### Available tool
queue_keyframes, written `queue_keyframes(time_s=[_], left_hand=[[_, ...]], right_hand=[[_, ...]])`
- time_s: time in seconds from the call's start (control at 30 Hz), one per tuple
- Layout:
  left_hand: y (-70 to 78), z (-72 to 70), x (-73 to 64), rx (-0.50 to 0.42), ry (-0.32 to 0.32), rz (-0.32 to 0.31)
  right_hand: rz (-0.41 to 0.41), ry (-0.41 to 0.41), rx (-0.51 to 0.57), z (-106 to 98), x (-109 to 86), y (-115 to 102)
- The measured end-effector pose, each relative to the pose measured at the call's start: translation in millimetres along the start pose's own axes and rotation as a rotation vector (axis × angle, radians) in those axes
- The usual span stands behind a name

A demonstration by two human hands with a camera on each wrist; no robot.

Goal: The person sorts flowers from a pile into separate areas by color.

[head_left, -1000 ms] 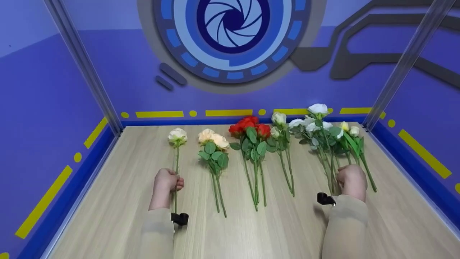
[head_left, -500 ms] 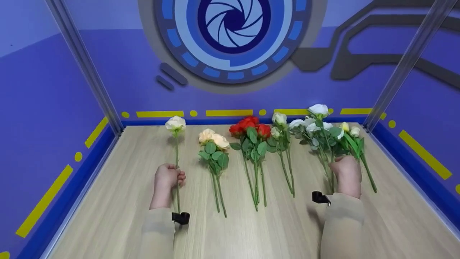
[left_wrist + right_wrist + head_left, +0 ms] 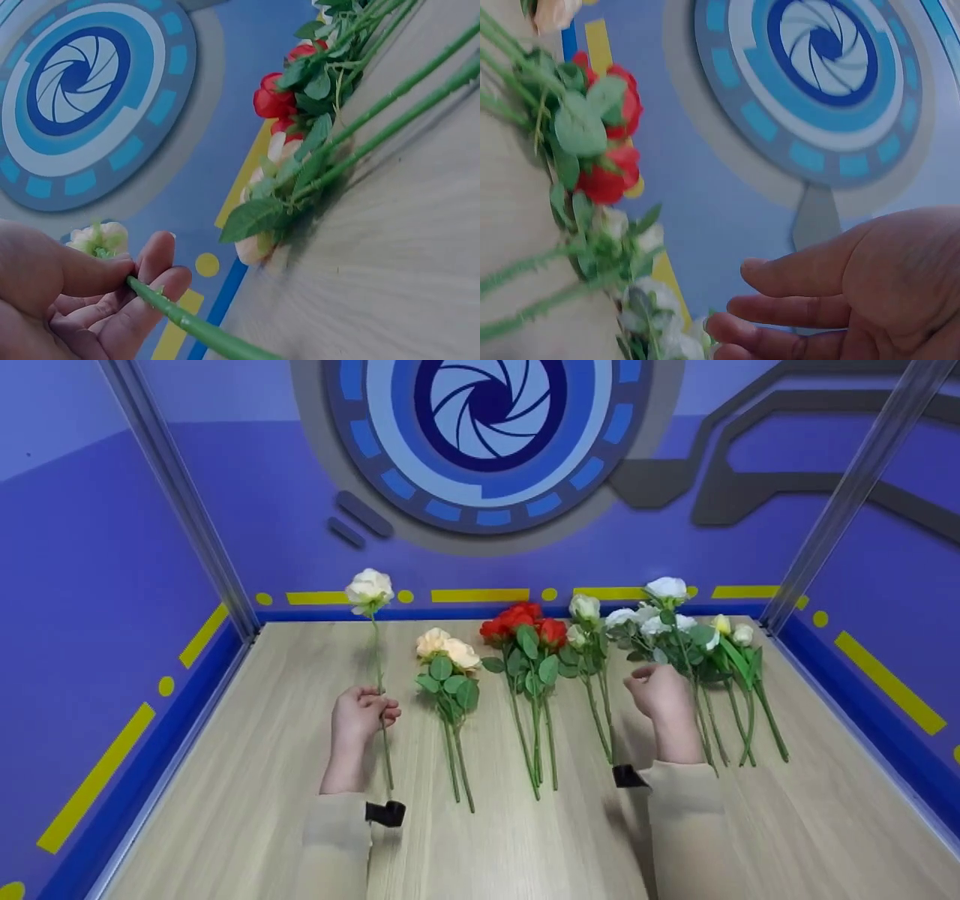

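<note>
My left hand pinches the green stem of a cream rose between thumb and fingers. The bloom stands up off the table, in front of the back wall. In the left wrist view the stem runs from the fingertips toward the camera. My right hand hovers between the pale green-white roses and the white roses. Nothing is in it; in the right wrist view its thumb and fingers are loosely extended and apart.
Peach roses lie just right of my left hand, then red roses. At the far right are a yellow tulip and a whitish bud. Blue-purple walls enclose the wooden table at the back and sides.
My left hand has lifted the cream rose from the table, raising its bloom. The right hand has moved left, away from the stems of the white roses and tulip.
</note>
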State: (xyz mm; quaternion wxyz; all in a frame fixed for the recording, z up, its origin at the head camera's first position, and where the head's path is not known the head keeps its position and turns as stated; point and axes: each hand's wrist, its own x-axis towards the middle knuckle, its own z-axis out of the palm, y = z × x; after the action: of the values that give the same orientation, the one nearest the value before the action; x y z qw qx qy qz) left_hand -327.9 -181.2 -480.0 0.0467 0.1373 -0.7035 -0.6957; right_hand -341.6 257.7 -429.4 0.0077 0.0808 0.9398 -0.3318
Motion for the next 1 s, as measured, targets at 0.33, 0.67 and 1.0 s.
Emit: queue_keyframes(time_s=[0.33, 0.67, 1.0], left_hand=[[11.0, 24.2, -12.4, -0.006, -0.052, 0.073], [16.8, 53.0, -32.2, -0.071, -0.160, 0.140], [7.7, 81.6, -47.1, -0.078, -0.254, 0.183]], right_hand=[[-0.212, 0.034, 0.134, 51.6, -11.7, -48.8], [-0.444, -0.175, 0.343, 114.9, -47.2, -90.5], [-0.501, -0.348, 0.396, 156.5, -70.3, -102.0]])
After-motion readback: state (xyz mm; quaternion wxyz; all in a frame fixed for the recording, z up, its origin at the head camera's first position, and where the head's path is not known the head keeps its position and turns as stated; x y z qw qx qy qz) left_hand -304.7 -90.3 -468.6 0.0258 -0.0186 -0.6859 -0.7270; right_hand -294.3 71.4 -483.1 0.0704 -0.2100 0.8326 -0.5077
